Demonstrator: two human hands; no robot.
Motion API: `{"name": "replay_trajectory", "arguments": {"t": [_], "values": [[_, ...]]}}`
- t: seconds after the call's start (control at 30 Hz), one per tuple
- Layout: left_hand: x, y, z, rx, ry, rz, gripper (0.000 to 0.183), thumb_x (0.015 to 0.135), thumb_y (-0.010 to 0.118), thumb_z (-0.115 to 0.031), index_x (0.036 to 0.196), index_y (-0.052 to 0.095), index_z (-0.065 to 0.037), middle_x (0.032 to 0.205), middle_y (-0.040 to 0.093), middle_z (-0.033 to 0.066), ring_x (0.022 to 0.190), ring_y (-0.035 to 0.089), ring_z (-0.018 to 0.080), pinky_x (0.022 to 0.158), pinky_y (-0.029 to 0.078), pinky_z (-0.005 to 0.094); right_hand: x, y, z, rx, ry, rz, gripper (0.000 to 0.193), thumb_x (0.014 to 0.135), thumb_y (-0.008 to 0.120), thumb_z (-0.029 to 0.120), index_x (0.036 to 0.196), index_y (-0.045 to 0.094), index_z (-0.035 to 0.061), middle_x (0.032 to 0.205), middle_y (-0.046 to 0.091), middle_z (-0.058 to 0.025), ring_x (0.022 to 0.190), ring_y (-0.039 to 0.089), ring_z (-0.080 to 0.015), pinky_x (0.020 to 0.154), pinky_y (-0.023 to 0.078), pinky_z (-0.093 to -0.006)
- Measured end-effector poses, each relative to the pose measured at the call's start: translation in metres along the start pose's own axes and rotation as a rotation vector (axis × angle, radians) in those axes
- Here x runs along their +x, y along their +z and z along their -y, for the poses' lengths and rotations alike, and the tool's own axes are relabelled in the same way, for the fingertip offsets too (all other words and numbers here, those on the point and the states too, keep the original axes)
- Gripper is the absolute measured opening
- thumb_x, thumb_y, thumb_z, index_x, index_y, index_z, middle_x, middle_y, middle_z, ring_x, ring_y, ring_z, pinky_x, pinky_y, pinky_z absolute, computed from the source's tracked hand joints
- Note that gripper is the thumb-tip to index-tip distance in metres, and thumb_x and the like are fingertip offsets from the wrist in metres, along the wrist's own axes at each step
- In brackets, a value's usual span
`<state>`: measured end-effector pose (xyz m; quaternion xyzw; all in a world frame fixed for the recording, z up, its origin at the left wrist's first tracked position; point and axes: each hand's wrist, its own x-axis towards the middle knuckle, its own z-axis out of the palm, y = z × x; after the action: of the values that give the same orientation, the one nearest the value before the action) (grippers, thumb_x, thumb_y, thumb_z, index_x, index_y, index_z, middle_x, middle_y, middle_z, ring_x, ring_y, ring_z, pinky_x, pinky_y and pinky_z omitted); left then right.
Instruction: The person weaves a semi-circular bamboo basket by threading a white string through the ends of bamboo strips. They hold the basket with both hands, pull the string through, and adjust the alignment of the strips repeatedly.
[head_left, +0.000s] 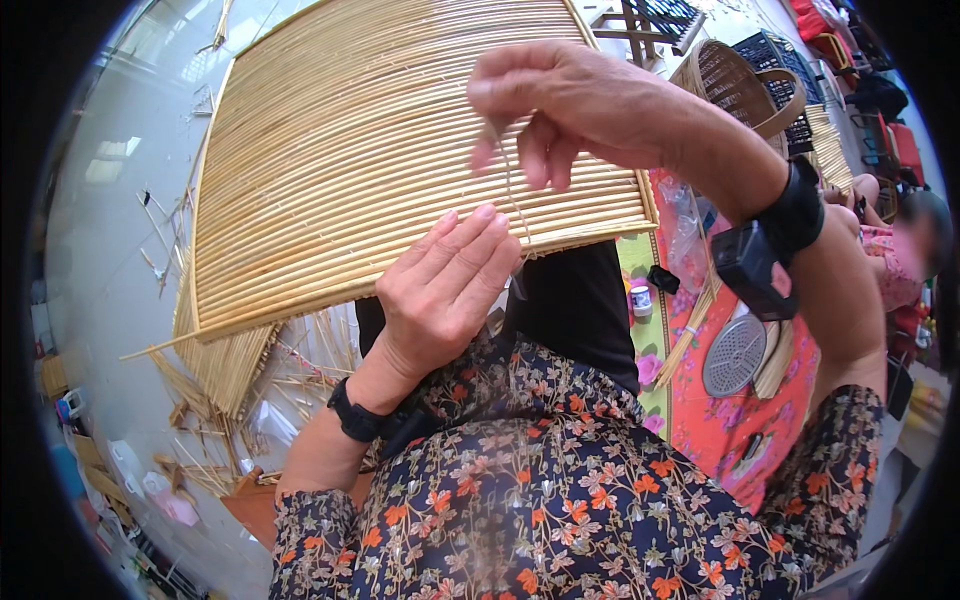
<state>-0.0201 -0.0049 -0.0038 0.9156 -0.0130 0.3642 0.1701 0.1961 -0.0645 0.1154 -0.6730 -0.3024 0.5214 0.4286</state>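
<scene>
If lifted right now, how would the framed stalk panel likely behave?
The panel would probably stay fairly stiff, edged by its straight frame. It's likely light for its size, being thin stalks, which might snap if bent.

Panel: far edge cut off by top of picture. Left hand: thumb hidden; whether it grips panel from below, cannot tell. Right hand: fingertips blurred; upper end of thread lost among them, lower end lost near panel's edge. Trousers: partly hidden under panel and shirt; shirt cut off by lower edge. Black object: too small to identify. Co-worker: head blurred.
</scene>
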Motion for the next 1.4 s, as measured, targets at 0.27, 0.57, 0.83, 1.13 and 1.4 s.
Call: {"name": "replay_trajectory", "arguments": {"t": [0.27,0.57,0.83,1.13,1.4], "values": [[-0.014,-0.006,0.001,-0.044,0.035,0.032,0.02,0.093,0.079,-0.01,0.111,0.085,-0.008,0.117,0.085,0.0107,0.12,0.08,0.0271,0.104,0.065,0.0448,0.027,-0.128,0.023,-0.664,-0.397,-0.461,0.031,0.115,0.062,0.028,0.127,0.071,0.0013,0.102,0.078,-0.0076,0.077,0.075,-0.0169,0.075,0.066,-0.0347],[-0.022,-0.02,0.002,-0.042,0.012,0.073,0.021,0.091,0.087,-0.007,0.112,0.082,-0.007,0.114,0.085,0.0101,0.117,0.081,0.0283,0.103,0.066,0.0445,0.01,-0.107,-0.026,-0.675,-0.551,-0.004,0.028,0.112,0.068,0.028,0.13,0.08,0.0102,0.1,0.077,-0.0018,0.081,0.071,-0.0107,0.071,0.059,-0.0258],[-0.018,-0.015,0.003,-0.1,0.035,0.047,0.02,0.091,0.087,-0.005,0.11,0.082,-0.006,0.112,0.085,0.011,0.114,0.082,0.0289,0.101,0.067,0.045,-0.032,-0.01,-0.078,-0.849,-0.682,0.297,0.009,0.089,0.076,0.007,0.097,0.075,0.0027,0.088,0.066,-0.0116,0.081,0.071,-0.0313,0.072,0.057,-0.0433],[-0.016,-0.012,0.004,-0.113,0.04,0.04,0.02,0.09,0.088,-0.006,0.109,0.082,-0.008,0.113,0.085,0.0094,0.116,0.082,0.028,0.102,0.066,0.0437,0.018,-0.15,-0.008,-0.768,-0.525,-0.566,0.014,0.106,0.072,0.011,0.114,0.081,0.004,0.098,0.078,-0.0061,0.086,0.07,-0.0117,0.076,0.058,-0.0282],[-0.023,-0.015,0.004,-0.09,0.015,0.068,0.022,0.09,0.088,-0.006,0.111,0.082,-0.008,0.114,0.085,0.0097,0.117,0.081,0.0282,0.102,0.066,0.0441,-0.016,-0.114,-0.002,-1.069,-0.575,-0.393,0.023,0.1,0.078,0.009,0.123,0.081,0.0038,0.092,0.075,-0.0049,0.077,0.068,-0.0133,0.069,0.057,-0.0297]]}}
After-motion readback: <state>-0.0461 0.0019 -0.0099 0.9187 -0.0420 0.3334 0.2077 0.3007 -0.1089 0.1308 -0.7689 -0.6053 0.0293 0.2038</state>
